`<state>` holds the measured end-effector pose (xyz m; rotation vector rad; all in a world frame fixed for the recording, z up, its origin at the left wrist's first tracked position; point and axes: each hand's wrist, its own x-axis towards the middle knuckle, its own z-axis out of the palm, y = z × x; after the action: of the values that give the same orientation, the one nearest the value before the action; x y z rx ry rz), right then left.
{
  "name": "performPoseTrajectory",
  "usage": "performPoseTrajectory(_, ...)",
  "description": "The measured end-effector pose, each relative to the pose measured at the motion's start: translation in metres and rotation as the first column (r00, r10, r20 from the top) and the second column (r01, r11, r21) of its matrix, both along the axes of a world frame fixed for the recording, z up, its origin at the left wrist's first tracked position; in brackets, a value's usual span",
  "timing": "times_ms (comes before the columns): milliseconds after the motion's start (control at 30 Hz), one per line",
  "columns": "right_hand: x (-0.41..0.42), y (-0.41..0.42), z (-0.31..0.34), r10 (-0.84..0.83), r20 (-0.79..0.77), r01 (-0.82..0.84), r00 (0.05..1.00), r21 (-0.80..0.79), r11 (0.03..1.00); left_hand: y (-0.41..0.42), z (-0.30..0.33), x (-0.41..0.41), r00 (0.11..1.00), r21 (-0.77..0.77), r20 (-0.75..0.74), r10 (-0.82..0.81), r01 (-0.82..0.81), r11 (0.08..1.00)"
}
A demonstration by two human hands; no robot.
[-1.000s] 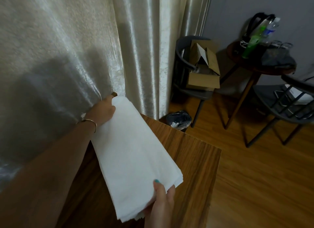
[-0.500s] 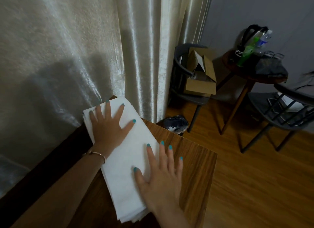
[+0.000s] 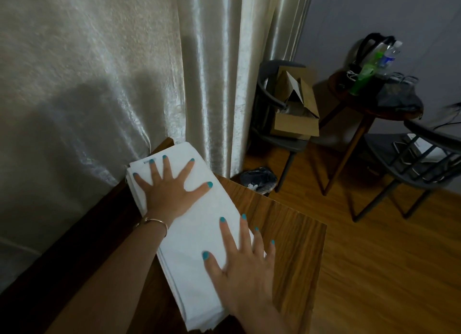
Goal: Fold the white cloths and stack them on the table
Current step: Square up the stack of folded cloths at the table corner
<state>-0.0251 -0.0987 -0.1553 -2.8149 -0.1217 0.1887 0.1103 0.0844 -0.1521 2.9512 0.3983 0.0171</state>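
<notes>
A stack of folded white cloths (image 3: 194,231) lies flat on the wooden table (image 3: 294,246), running from the curtain toward me. My left hand (image 3: 169,189) rests palm down on the far end of the stack, fingers spread. On the near end lies my right hand (image 3: 242,266), also flat with fingers apart and partly over the stack's right edge. Neither hand grips anything. The layered edges of the stack show along its left side.
A pale curtain (image 3: 124,72) hangs right behind the table. To the right stand a grey chair holding a cardboard box (image 3: 296,111), a small round table with bottles (image 3: 374,67), and a second chair (image 3: 424,159) on the wood floor. A dark bag (image 3: 259,180) lies on the floor.
A second ago both hands held the cloth stack by its ends above the table. It now lies on the table and both hands press flat on top.
</notes>
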Motion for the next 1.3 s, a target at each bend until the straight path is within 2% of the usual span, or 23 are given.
performPoseTrajectory(433, 0.002, 0.0, -0.008, -0.004, 0.018, 0.004, 1.0, -0.008, 1.0, -0.006, 0.009, -0.005, 0.999, 0.03, -0.035, 0.006, -0.005, 1.0)
performPoseTrajectory(600, 0.003, -0.002, -0.01, 0.032, 0.011, -0.032, 0.999, -0.009, 0.999, -0.017, 0.012, -0.023, 0.993, 0.09, 0.103, 0.064, -0.073, 0.993)
performPoseTrajectory(700, 0.007, -0.008, -0.007, 0.082, -0.045, -0.08, 0.996, 0.033, 0.996, -0.027, 0.013, -0.043, 0.967, -0.031, 0.141, 0.211, -0.209, 0.977)
performPoseTrajectory(767, 0.016, -0.019, -0.002, 0.128, -0.126, -0.11, 0.984, 0.139, 0.984, -0.027, 0.008, -0.059, 0.94, -0.183, 0.077, 0.333, -0.315, 0.931)
performPoseTrajectory(833, 0.033, -0.03, 0.007, 0.155, -0.219, -0.081, 0.963, 0.315, 0.946, -0.024, -0.001, -0.075, 0.903, -0.348, 0.024, 0.43, -0.395, 0.85)
performPoseTrajectory(967, 0.066, -0.042, 0.015, 0.282, -0.334, -0.105, 0.899, 0.461, 0.881, -0.029, -0.007, -0.089, 0.831, -0.668, -0.019, 0.556, -0.424, 0.611)
performPoseTrajectory(1033, 0.074, -0.042, 0.01, 0.351, -0.359, -0.117, 0.865, 0.534, 0.837, -0.03, -0.006, -0.086, 0.798, -0.711, -0.011, 0.602, -0.429, 0.557)
performPoseTrajectory(1167, 0.091, -0.045, 0.002, 0.481, -0.335, -0.222, 0.81, 0.583, 0.781, -0.035, -0.007, -0.085, 0.741, -0.767, 0.04, 0.67, -0.407, 0.496)
performPoseTrajectory(1300, 0.13, -0.055, 0.003, 0.624, -0.349, -0.294, 0.7, 0.655, 0.696, -0.052, -0.006, -0.077, 0.624, -0.786, 0.03, 0.781, -0.468, 0.404)
